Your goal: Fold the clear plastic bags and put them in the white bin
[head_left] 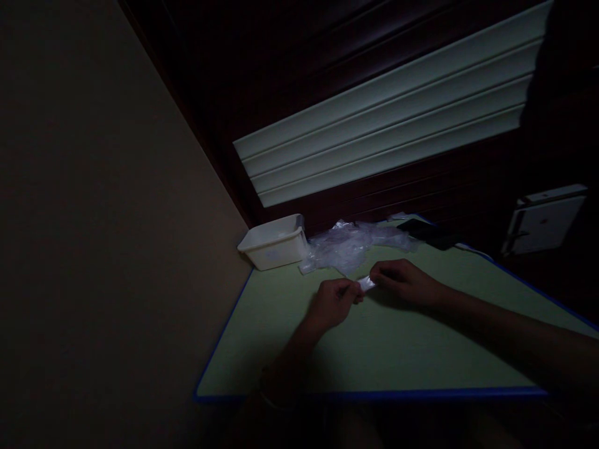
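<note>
A small shiny clear plastic piece [366,284] is stretched between my two hands above the green table [421,349]. My left hand [333,302] pinches its left end, and my right hand [403,280] pinches its right end with thumb and fingers. Just beyond the hands lies a loose pile of clear plastic bags [341,244]. The picture is dark, so what the plastic piece contains, if anything, cannot be made out.
At the table's back left corner sits a white bin [276,245] beside the wall. A dark object [428,233] lies behind the right hand. A white box [545,223] stands beyond the table's right edge. Blue edging [374,395] borders the tabletop.
</note>
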The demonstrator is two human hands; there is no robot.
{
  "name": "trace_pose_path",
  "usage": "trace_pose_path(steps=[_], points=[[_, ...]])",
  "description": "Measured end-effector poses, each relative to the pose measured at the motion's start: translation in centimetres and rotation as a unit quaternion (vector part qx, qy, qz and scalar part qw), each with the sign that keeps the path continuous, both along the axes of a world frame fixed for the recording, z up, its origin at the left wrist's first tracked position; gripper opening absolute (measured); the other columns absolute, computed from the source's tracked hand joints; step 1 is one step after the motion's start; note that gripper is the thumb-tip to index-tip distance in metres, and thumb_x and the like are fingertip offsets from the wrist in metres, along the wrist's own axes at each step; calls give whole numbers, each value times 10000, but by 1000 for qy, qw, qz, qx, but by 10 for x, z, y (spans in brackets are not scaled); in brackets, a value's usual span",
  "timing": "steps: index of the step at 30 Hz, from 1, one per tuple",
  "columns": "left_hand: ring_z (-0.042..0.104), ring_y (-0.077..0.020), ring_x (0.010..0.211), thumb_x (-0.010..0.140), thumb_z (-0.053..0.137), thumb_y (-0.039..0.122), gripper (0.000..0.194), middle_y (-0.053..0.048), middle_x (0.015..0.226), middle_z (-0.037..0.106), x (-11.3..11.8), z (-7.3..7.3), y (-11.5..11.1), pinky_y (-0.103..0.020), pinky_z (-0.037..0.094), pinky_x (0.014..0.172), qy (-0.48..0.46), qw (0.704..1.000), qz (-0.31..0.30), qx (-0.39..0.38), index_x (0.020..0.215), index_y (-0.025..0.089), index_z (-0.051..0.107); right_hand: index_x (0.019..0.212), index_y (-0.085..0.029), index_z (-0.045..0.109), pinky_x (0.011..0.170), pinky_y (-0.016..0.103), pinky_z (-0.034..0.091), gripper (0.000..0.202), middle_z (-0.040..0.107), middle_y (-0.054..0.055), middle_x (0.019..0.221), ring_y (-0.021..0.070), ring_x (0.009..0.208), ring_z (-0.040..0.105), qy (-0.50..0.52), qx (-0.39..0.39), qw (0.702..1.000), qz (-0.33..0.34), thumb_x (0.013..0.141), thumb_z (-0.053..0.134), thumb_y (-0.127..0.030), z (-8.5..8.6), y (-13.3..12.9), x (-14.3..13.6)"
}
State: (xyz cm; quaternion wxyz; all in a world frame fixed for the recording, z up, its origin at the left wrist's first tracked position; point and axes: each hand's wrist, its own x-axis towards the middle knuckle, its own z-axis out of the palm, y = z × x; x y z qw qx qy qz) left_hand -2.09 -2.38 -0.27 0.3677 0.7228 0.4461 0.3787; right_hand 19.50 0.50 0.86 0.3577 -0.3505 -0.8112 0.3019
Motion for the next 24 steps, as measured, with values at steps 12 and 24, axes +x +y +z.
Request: trace_pose_path(steps=[12,24], points=[[572,-113,584,829,605,456,354,-66,722,687,6,-4,5,-228,409,553,-65,995,10,-75,912,127,704,804,-147,669,562,275,390,394,580,31,676,154,618,500,22,-3,1000,-2,892,489,-486,-2,-2,0],[553,-101,526,826,609,452,343,-66,669,678,7,0,4,-219,370,490,-86,994,29,-66,777,122,691,750,-155,663,550,267,374,364,565,8,637,147,592,493,19,-5,1000,-23,878,490,-449,-4,1,1]])
